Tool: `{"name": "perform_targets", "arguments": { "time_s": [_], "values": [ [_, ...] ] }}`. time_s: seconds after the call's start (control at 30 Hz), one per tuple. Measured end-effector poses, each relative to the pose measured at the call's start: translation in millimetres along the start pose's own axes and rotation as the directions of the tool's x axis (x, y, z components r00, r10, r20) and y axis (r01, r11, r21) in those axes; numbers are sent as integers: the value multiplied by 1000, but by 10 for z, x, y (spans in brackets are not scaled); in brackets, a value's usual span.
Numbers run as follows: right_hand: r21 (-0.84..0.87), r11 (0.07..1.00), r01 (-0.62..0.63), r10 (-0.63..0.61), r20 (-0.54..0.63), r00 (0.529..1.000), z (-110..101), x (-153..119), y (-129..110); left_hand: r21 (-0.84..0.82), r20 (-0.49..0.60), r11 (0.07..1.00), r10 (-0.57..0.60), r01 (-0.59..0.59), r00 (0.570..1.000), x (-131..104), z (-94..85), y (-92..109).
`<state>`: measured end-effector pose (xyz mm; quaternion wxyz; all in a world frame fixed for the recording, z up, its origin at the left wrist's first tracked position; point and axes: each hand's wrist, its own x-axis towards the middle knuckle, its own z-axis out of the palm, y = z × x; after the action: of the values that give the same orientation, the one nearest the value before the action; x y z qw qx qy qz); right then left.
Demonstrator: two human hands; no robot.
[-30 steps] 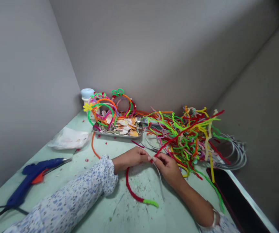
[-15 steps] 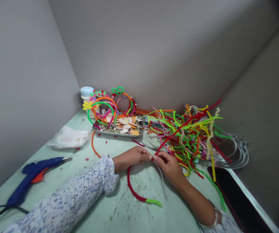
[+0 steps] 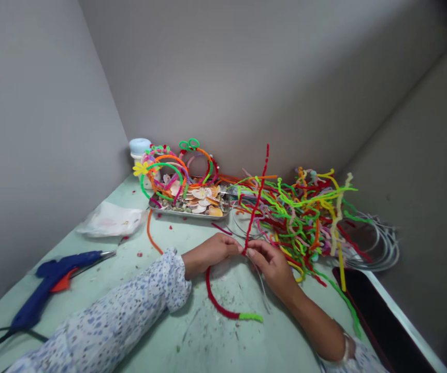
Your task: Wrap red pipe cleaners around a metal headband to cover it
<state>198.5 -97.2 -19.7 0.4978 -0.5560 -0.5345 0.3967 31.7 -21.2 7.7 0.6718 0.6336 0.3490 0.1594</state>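
My left hand (image 3: 216, 253) and my right hand (image 3: 272, 267) meet at the middle of the table, fingertips pinched almost together. Between them a red pipe cleaner (image 3: 257, 202) stands nearly upright, its lower end at the fingertips. The left fingers are closed on a curved band (image 3: 218, 306), wrapped in red with a bright green end, which hangs below that hand. From the right fingertips a thin grey wire (image 3: 262, 290) runs down over the table; the right fingers are closed around it. The exact join is partly hidden by the fingers.
Finished-looking hoops (image 3: 169, 160) rest on a metal tray (image 3: 188, 215) of shells. Tangled pipe cleaners (image 3: 304, 217) lie to the right, beside coiled wire (image 3: 382, 243) and a dark flat object (image 3: 378, 321). At left are a blue glue gun (image 3: 44, 290) and a plastic bag (image 3: 110, 220).
The red pipe cleaner has swung from leaning far right to nearly upright. The hanging band has shifted slightly up and right. Both hands have stayed almost in place.
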Motion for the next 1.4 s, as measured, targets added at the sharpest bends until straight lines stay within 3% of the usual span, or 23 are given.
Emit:
{"name": "perform_targets", "arguments": {
  "time_s": [0.17, 0.67, 0.93, 1.4],
  "values": [
    [6, 1000, -21, 21, 29, 999, 2, -6, 19, -12, -24, 1000, 18, -19, 1000, 13, 4, -13],
    [-9, 999, -46, 46, 28, 999, 2, 3, -1, 20, 57, 1000, 21, -22, 998, 34, -16, -37],
    [-24, 999, -32, 30, -61, 998, 1, 42, -48, 54, 87, 998, 25, -29, 996, 36, 6, -67],
    [-39, 996, -75, 74, -39, 997, 0, 40, -108, 57, 88, 998, 36, -41, 996, 58, -3, -99]
  ]
}}
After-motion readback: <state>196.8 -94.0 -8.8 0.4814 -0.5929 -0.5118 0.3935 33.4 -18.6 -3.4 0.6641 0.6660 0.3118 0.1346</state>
